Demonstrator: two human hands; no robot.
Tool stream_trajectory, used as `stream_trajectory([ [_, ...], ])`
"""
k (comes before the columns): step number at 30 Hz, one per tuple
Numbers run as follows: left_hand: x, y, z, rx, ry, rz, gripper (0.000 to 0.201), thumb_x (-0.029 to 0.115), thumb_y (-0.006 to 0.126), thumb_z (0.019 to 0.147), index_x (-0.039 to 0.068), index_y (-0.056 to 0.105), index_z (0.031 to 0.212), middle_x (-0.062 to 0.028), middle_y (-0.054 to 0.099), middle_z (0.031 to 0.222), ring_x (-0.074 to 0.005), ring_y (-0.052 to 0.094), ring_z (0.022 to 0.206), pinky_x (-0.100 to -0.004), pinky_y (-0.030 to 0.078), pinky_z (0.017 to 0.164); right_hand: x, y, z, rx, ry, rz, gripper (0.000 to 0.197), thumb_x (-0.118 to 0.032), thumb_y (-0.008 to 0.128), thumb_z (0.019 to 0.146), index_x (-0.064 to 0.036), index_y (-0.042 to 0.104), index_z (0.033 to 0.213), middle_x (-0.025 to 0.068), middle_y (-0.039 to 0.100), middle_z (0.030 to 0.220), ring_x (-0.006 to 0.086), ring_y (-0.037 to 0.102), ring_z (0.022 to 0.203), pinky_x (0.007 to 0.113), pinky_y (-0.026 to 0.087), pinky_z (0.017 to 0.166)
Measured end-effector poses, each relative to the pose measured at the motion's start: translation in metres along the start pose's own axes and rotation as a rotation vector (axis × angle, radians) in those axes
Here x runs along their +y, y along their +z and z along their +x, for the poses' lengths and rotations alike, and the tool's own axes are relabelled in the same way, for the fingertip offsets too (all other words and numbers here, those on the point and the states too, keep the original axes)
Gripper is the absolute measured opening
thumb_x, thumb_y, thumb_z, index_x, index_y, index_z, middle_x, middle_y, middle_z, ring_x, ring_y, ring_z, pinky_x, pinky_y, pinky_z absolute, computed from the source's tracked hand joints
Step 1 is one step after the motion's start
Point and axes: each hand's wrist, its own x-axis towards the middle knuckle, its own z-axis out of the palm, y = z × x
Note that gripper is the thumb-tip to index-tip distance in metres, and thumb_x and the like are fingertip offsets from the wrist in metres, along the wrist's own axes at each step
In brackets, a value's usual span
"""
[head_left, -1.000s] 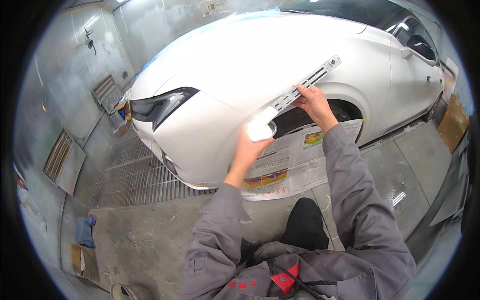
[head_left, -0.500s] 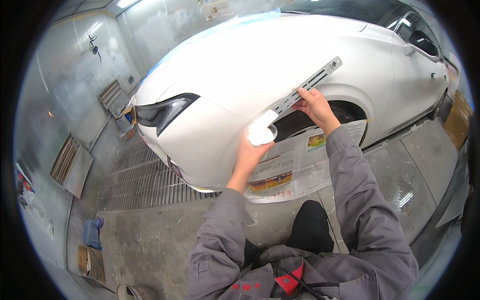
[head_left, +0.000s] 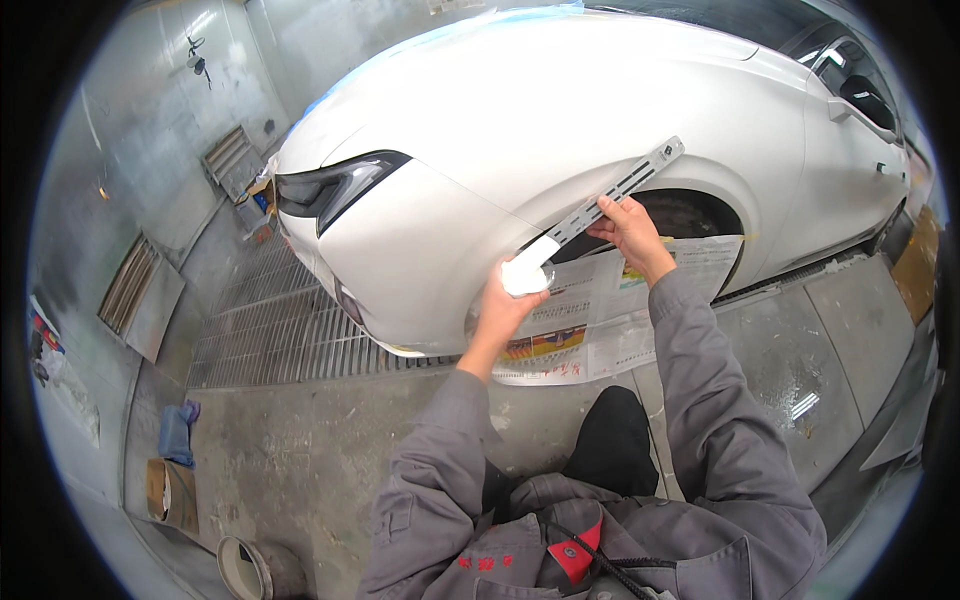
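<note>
1. Head view: the left hand (head_left: pixel 503 314) is clasping the cup (head_left: pixel 548 281), its fingers curving around the side; how far they are wrapping underneath, I cannot tell.
2. The right hand (head_left: pixel 630 230) is pinching the stick (head_left: pixel 628 184) partway along, thumb and fingers clamped on it with no gap showing.
3. The stick is slanting: its bare, slotted end is pointing up to the right, and its white-coated end is leaning down to the cup's mouth. Whether the tip is touching the bottom, I cannot tell.
4. White stuff (head_left: pixel 522 276) is showing at the cup's mouth, the glare blurring its level.
5. Compared with half a second ago, less of the white-coated end is showing, and the hands are sitting lower against the car (head_left: pixel 440 245). The stick's upper end is now lying nearer the wheel arch (head_left: pixel 690 210) in the view. Head tilt is probably causing part of this, since the headlight (head_left: pixel 345 190) is standing higher too.
6. For the work in hand, this is suggesting a slightly deeper stick, with neither hand letting go.
7. Beyond the hands, newspaper (head_left: pixel 615 340) is hanging across the wheel arch, and a grate (head_left: pixel 270 320) is running below the bumper.
8. Farthest out, a bucket (head_left: pixel 255 572) is standing at lower left, near a box (head_left: pixel 172 492).
</note>
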Motion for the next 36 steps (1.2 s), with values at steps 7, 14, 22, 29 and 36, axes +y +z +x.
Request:
stream_trajectory([
  [7,0.008,-0.01,0.0,0.058,0.098,0.063,0.08,0.011,0.092,0.076,0.0,0.048,0.142,-0.0135,0.063,0.131,-0.0229,0.062,0.122,-0.0384,0.05,0.104,-0.026,0.027,-0.001,0.013,-0.068,-0.027,0.028,-0.029,0.063,0.108,-0.0028,0.065,0.116,0.0094,0.075,0.112,0.02,0.074,0.099,0.038,0.058,0.094],
  [14,0.017,-0.029,0.005,0.164,0.149,0.004,0.081,0.014,0.091,0.073,0.001,0.051,0.141,-0.0126,0.064,0.13,-0.022,0.062,0.121,-0.0364,0.05,0.105,-0.038,0.062,0.019,-0.03,-0.103,-0.11,0.034,-0.032,0.065,0.106,0.0007,0.064,0.115,0.0111,0.073,0.112,0.0193,0.07,0.101,0.037,0.057,0.094],
  [22,0.021,-0.044,0.001,0.169,0.14,0.011,0.083,0.014,0.091,0.072,0.001,0.05,0.143,-0.0135,0.062,0.132,-0.0225,0.06,0.124,-0.0372,0.048,0.107,-0.028,0.068,0.028,0.016,-0.099,-0.147,0.027,-0.031,0.065,0.107,-0.0047,0.067,0.112,0.0064,0.076,0.104,0.0151,0.072,0.091,0.035,0.059,0.09],
  [29,0.02,-0.034,0.004,0.124,0.172,0.05,0.084,0.011,0.093,0.074,0.0,0.048,0.144,-0.0161,0.059,0.135,-0.0272,0.059,0.127,-0.0405,0.049,0.106,-0.032,0.056,0.027,0.029,-0.115,-0.082,0.027,-0.031,0.065,0.107,-0.0051,0.066,0.112,0.0065,0.076,0.105,0.0163,0.073,0.092,0.036,0.059,0.089],
  [36,0.034,-0.003,0.026,0.08,0.275,-0.007,0.081,0.009,0.093,0.073,-0.001,0.051,0.141,-0.0147,0.063,0.13,-0.0262,0.061,0.123,-0.0401,0.049,0.106,-0.058,0.02,0.02,0.114,-0.202,-0.001,0.024,-0.03,0.063,0.108,-0.0058,0.059,0.111,0.0095,0.074,0.107,0.0211,0.074,0.094,0.04,0.06,0.09],
])
